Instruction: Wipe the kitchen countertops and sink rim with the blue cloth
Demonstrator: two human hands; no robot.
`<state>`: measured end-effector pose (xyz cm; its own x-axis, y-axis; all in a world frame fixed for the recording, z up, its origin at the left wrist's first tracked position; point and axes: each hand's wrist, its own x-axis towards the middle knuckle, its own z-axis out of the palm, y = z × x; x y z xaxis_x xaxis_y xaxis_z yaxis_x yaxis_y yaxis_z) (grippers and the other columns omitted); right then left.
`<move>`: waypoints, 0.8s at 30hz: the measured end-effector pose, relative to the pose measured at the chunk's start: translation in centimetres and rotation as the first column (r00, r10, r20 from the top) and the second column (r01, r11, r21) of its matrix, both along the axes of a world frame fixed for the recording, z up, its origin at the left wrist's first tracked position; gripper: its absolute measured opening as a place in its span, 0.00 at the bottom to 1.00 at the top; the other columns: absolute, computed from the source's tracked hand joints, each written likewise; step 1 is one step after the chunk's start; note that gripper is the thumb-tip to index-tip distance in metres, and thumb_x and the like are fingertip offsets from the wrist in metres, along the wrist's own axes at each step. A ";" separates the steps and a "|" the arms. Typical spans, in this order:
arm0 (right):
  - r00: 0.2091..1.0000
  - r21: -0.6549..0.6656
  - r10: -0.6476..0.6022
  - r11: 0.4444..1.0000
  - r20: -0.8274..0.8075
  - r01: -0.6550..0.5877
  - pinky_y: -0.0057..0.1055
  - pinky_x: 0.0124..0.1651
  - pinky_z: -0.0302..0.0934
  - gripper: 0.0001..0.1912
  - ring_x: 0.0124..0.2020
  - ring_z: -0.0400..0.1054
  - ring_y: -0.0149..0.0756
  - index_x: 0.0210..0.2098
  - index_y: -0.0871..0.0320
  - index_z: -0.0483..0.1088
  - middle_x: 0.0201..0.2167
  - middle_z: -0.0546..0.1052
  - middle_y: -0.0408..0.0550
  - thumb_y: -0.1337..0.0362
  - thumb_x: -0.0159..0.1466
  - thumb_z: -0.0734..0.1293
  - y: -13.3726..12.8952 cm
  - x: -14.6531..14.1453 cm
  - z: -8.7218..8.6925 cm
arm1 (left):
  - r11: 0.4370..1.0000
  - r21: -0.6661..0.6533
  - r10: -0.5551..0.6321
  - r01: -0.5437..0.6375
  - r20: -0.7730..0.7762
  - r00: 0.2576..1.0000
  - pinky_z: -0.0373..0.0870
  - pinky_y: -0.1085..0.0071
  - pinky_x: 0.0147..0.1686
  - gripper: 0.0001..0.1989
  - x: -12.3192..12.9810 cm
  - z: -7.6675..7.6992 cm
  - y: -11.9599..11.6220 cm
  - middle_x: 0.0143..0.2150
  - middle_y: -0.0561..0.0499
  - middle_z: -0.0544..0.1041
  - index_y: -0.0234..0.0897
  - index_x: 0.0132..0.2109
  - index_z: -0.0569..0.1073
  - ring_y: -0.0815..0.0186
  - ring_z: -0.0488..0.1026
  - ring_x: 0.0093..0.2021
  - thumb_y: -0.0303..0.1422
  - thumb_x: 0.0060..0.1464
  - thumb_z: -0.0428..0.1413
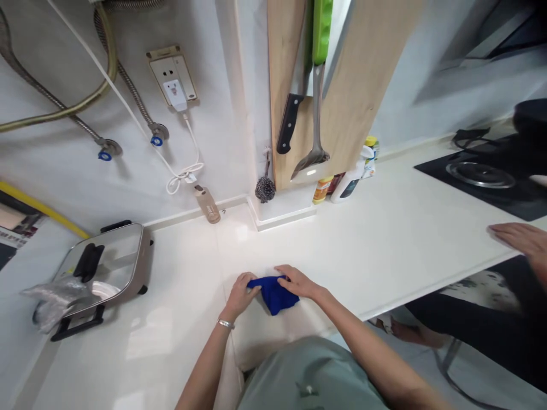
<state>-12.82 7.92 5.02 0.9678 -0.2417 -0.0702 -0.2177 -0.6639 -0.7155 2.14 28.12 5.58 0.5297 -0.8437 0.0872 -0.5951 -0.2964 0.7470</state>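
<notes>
A dark blue cloth (277, 297) hangs in loose folds between my two hands, over the front part of the white countertop (183, 273). My left hand (241, 293) pinches its upper left corner between thumb and fingers; a silver bracelet circles that wrist. At the cloth's upper right, my right hand (297, 281) grips the edge, thumb on the near side. The cloth's lower point droops toward my body. Whether it touches the counter, I cannot tell.
At left stands a square electric pan (141, 250) with a glass lid and plastic wrap. A brown bottle (208, 205) leans by the wall. Knife (290, 122), ladle (316, 114) and steel scrubber (265, 189) hang ahead. Cleaning bottles (348, 185) and another person's hand (519, 236) are at right, near a black stove (508, 188).
</notes>
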 end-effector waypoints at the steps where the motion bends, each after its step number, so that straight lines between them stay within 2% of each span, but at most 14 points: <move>1: 1.000 0.020 0.021 1.000 0.004 -0.021 0.35 0.45 0.67 0.20 0.40 0.71 0.37 0.53 0.58 0.71 0.48 0.77 0.53 0.61 0.63 0.62 0.1 0.0 0.2 | 1.000 -0.004 -0.018 0.018 -0.028 0.999 0.74 0.58 0.53 0.12 -0.2 0.7 0.0 0.47 0.46 0.79 0.41 0.46 0.74 0.60 0.75 0.49 0.40 0.58 0.56; 4: 0.998 0.052 0.050 0.997 0.032 -0.051 0.32 0.38 0.65 0.09 0.31 0.69 0.35 0.34 0.55 0.76 0.30 0.77 0.45 0.59 0.61 0.65 0.1 -0.1 1.3 | 0.998 -0.001 -0.057 0.057 -0.098 0.994 0.75 0.65 0.42 0.14 -0.8 2.8 -0.3 0.38 0.51 0.80 0.40 0.43 0.74 0.65 0.76 0.38 0.45 0.59 0.54; 6: 0.997 0.045 0.008 0.999 0.080 -0.012 0.34 0.41 0.64 0.10 0.33 0.68 0.37 0.29 0.56 0.74 0.28 0.76 0.45 0.57 0.61 0.66 -0.2 -0.2 2.4 | 0.999 -0.003 -0.047 0.047 -0.120 0.992 0.74 0.68 0.35 0.15 -0.8 4.1 -0.6 0.32 0.54 0.77 0.39 0.40 0.73 0.67 0.74 0.32 0.47 0.59 0.53; 9: 0.984 0.043 -0.078 0.997 0.159 0.072 0.38 0.47 0.62 0.13 0.38 0.67 0.38 0.33 0.55 0.73 0.32 0.76 0.46 0.52 0.63 0.65 -1.4 -0.4 4.4 | 1.000 -0.020 -0.005 0.002 -0.127 0.992 0.71 0.71 0.30 0.16 0.1 6.0 -1.3 0.30 0.55 0.75 0.39 0.41 0.71 0.69 0.71 0.29 0.47 0.59 0.52; 13: 0.973 0.079 -0.141 0.989 0.182 0.129 0.31 0.33 0.58 0.19 0.26 0.61 0.31 0.32 0.54 0.69 0.23 0.69 0.38 0.45 0.66 0.60 -3.6 0.1 7.1 | 1.000 -0.016 -0.012 0.011 -0.073 0.997 0.70 0.72 0.30 0.14 3.4 9.3 -1.8 0.30 0.56 0.76 0.40 0.42 0.72 0.69 0.71 0.29 0.45 0.56 0.57; 16: 0.955 0.065 -0.164 0.986 0.246 0.153 0.30 0.29 0.56 0.20 0.24 0.59 0.31 0.33 0.54 0.67 0.22 0.67 0.37 0.43 0.65 0.62 -5.0 1.6 9.4 | 0.999 0.010 -0.052 0.051 0.036 0.998 0.72 0.69 0.37 0.09 6.3 12.4 -1.7 0.33 0.54 0.78 0.42 0.39 0.76 0.66 0.73 0.34 0.40 0.54 0.60; 19: 0.892 -0.001 -0.131 0.989 0.432 0.146 0.34 0.38 0.62 0.18 0.31 0.65 0.35 0.37 0.54 0.69 0.29 0.72 0.43 0.46 0.67 0.62 -5.2 3.4 11.5 | 1.000 -0.002 0.000 0.001 0.184 0.983 0.71 0.65 0.47 0.06 8.3 14.9 -1.4 0.39 0.51 0.77 0.44 0.41 0.78 0.63 0.74 0.41 0.33 0.55 0.58; 21: 0.854 -0.032 -0.097 0.991 0.510 0.132 0.37 0.47 0.64 0.17 0.39 0.67 0.38 0.42 0.54 0.70 0.36 0.74 0.48 0.48 0.69 0.60 -4.5 4.1 12.1 | 0.997 -0.024 0.071 -0.067 0.263 0.962 0.71 0.62 0.49 0.11 8.9 15.5 -0.8 0.43 0.49 0.75 0.45 0.45 0.78 0.62 0.74 0.44 0.31 0.56 0.55; 24: 0.870 -0.068 0.004 0.997 0.494 0.034 0.39 0.51 0.64 0.17 0.45 0.68 0.40 0.48 0.52 0.71 0.42 0.75 0.52 0.51 0.70 0.57 -2.2 3.6 11.1 | 0.991 0.015 0.119 -0.133 0.355 0.927 0.72 0.62 0.48 0.16 8.9 14.4 1.5 0.46 0.48 0.75 0.48 0.50 0.77 0.61 0.74 0.45 0.29 0.58 0.52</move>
<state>-9.24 5.72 16.16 0.8679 -0.2429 0.4333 0.1403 -0.7169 -0.6829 11.01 29.65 19.96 0.5728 -0.7785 0.2567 -0.7739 -0.4103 0.4824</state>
